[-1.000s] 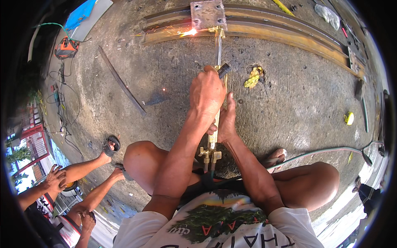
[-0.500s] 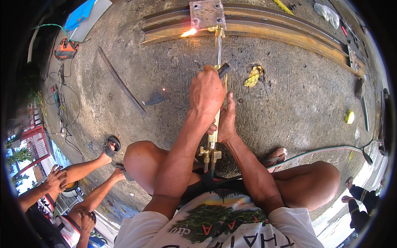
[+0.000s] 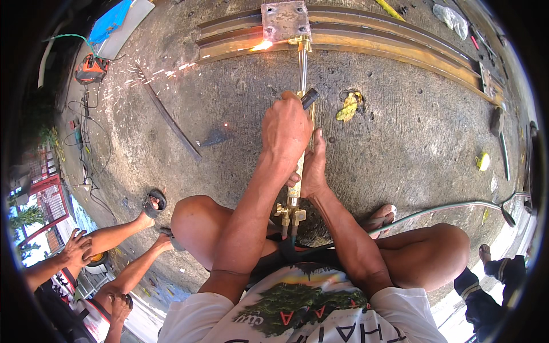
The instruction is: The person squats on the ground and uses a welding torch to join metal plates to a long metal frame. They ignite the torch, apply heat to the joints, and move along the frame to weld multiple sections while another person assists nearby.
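Observation:
A brass cutting torch (image 3: 302, 71) runs away from me, its head beside a square steel plate (image 3: 284, 23) with holes near its corners. My left hand (image 3: 286, 126) is closed over the torch's middle; a short dark cylinder (image 3: 309, 97) sticks out from that fist. Farther back, my right hand (image 3: 314, 168) wraps the handle from the right, partly hidden behind it. A bright flame (image 3: 263, 45) burns left of the torch head, against long rusty steel beams (image 3: 366, 46) under the plate. Sparks (image 3: 171, 72) fly off leftward. Brass valves (image 3: 291, 213) sit at the torch's rear.
A hose (image 3: 434, 210) crosses the concrete to the right. One dark metal strip (image 3: 168, 120) lies at left, near an orange machine (image 3: 91, 68) and cables. A hammer (image 3: 500, 128) is at right. One person's legs (image 3: 131, 228) are at left, another's (image 3: 486, 291) at right.
A spray of sparks now shoots left from the flame. The torch and both my hands have hardly moved. The person at the right has come nearer.

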`<action>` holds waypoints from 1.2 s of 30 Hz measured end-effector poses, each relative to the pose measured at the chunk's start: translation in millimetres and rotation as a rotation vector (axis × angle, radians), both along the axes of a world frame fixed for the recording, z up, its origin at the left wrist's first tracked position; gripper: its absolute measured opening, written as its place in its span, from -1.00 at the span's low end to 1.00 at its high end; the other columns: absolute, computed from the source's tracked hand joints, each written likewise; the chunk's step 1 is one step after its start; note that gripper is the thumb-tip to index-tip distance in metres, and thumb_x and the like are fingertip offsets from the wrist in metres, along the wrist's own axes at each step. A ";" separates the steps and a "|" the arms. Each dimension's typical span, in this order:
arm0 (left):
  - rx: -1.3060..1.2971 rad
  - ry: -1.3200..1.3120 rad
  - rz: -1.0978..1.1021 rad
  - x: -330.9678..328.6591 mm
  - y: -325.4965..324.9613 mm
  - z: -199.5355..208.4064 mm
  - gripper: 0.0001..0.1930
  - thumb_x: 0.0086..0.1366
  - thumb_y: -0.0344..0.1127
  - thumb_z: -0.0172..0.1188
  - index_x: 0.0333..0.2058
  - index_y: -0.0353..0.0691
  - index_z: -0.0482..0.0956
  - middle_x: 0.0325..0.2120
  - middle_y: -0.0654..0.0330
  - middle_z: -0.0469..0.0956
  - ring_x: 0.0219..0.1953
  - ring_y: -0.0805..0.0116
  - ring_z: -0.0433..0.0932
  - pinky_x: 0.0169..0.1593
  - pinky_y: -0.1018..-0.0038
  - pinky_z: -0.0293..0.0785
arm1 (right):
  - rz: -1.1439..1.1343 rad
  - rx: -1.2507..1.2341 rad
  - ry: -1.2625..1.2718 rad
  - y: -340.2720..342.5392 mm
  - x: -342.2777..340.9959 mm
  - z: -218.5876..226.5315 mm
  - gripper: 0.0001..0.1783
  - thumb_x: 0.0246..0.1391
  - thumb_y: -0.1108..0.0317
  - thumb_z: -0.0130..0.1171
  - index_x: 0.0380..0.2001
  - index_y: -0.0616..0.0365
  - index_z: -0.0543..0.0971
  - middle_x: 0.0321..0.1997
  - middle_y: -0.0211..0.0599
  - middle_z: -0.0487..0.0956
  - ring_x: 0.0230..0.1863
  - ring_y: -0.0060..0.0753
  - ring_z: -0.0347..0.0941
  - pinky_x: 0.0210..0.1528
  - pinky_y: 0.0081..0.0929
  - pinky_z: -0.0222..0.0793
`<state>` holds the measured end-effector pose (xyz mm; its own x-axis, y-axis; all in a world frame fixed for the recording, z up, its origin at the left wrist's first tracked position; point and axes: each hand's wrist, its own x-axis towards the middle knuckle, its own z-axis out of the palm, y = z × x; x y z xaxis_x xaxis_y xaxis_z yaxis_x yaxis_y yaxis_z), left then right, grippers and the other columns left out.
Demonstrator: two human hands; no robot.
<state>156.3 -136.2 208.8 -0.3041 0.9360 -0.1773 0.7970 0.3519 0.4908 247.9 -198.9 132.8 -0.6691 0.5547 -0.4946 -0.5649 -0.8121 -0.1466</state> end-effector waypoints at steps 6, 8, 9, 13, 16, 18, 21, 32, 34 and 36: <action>0.007 0.026 -0.002 -1.4 -1.1 1.3 -0.77 0.21 -0.44 0.23 -0.31 -0.57 0.49 -0.56 -0.33 0.58 -0.41 -0.27 0.66 -0.37 0.07 0.59 | 0.014 -0.008 -0.005 -0.5 -0.2 2.6 -0.09 0.11 -0.65 -0.37 -0.40 0.05 0.48 -0.73 -0.51 0.25 -0.83 -0.56 0.17 -0.80 -0.55 0.12; -0.015 0.007 -0.009 0.1 -0.9 4.7 -0.77 0.21 -0.44 0.23 -0.30 -0.57 0.49 -0.55 -0.34 0.58 -0.40 -0.29 0.65 -0.35 0.06 0.59 | 0.017 -0.021 -0.027 0.3 1.0 3.2 -0.09 0.11 -0.65 -0.38 -0.39 0.05 0.48 -0.73 -0.50 0.25 -0.83 -0.55 0.17 -0.80 -0.55 0.12; -0.028 -0.003 -0.011 0.5 -1.4 7.4 -0.76 0.20 -0.43 0.23 -0.30 -0.57 0.49 -0.54 -0.34 0.58 -0.40 -0.30 0.65 -0.34 0.05 0.59 | 0.021 -0.030 -0.039 0.0 1.3 3.6 -0.09 0.11 -0.65 -0.38 -0.39 0.05 0.48 -0.73 -0.50 0.25 -0.83 -0.54 0.18 -0.80 -0.55 0.12; 0.010 -0.024 0.005 2.1 -1.8 19.1 -0.75 0.20 -0.42 0.25 -0.28 -0.56 0.50 -0.53 -0.35 0.58 -0.38 -0.31 0.64 -0.31 0.03 0.59 | -0.007 -0.013 -0.025 1.6 2.5 11.0 -0.04 0.11 -0.65 -0.34 -0.29 0.12 0.53 -0.71 -0.40 0.38 -0.85 -0.54 0.14 -0.82 -0.55 0.08; 0.034 -0.018 0.013 3.9 0.1 24.6 -0.75 0.20 -0.42 0.25 -0.28 -0.56 0.50 -0.53 -0.35 0.58 -0.38 -0.32 0.64 -0.30 0.02 0.58 | 0.020 0.008 -0.043 6.8 5.5 16.9 -0.07 0.12 -0.65 -0.41 -0.31 0.04 0.50 -0.72 -0.49 0.26 -0.82 -0.53 0.18 -0.78 -0.55 0.13; 0.031 -0.026 0.020 3.7 0.8 26.8 -0.75 0.20 -0.42 0.25 -0.29 -0.56 0.50 -0.52 -0.35 0.59 -0.37 -0.32 0.64 -0.29 0.02 0.58 | 0.013 0.008 -0.025 6.8 4.4 16.3 -0.07 0.12 -0.65 -0.42 -0.29 0.05 0.50 -0.72 -0.48 0.26 -0.82 -0.53 0.18 -0.77 -0.55 0.14; 0.002 -0.022 -0.004 -1.0 1.4 22.5 -0.69 0.17 -0.39 0.26 -0.28 -0.60 0.47 -0.50 -0.33 0.61 -0.36 -0.27 0.68 -0.30 0.08 0.64 | 0.024 0.047 -0.008 3.9 2.6 11.0 -0.06 0.13 -0.64 -0.44 -0.28 0.06 0.49 -0.71 -0.47 0.26 -0.82 -0.53 0.17 -0.77 -0.54 0.13; -0.044 -0.002 -0.001 -4.6 5.1 3.6 -0.72 0.17 -0.39 0.26 -0.29 -0.56 0.50 -0.46 -0.34 0.61 -0.35 -0.28 0.67 -0.26 0.06 0.63 | 0.028 0.024 -0.103 2.8 -0.7 5.3 -0.09 0.16 -0.60 -0.44 -0.27 0.08 0.47 -0.71 -0.46 0.26 -0.82 -0.53 0.13 -0.78 -0.53 0.08; -0.038 0.008 -0.004 -3.4 5.2 1.7 -0.72 0.17 -0.39 0.26 -0.29 -0.56 0.51 -0.46 -0.34 0.61 -0.35 -0.28 0.67 -0.25 0.06 0.63 | -0.006 -0.001 -0.127 2.7 -1.3 6.1 -0.07 0.14 -0.61 -0.35 -0.31 0.13 0.51 -0.72 -0.41 0.34 -0.84 -0.53 0.13 -0.80 -0.53 0.06; -0.023 0.013 -0.005 -1.1 5.9 2.7 -0.72 0.18 -0.38 0.26 -0.28 -0.56 0.51 -0.45 -0.34 0.62 -0.34 -0.28 0.67 -0.25 0.05 0.63 | 0.005 0.015 -0.110 4.1 0.3 5.3 -0.07 0.14 -0.61 -0.36 -0.30 0.12 0.50 -0.73 -0.43 0.30 -0.84 -0.53 0.13 -0.81 -0.53 0.06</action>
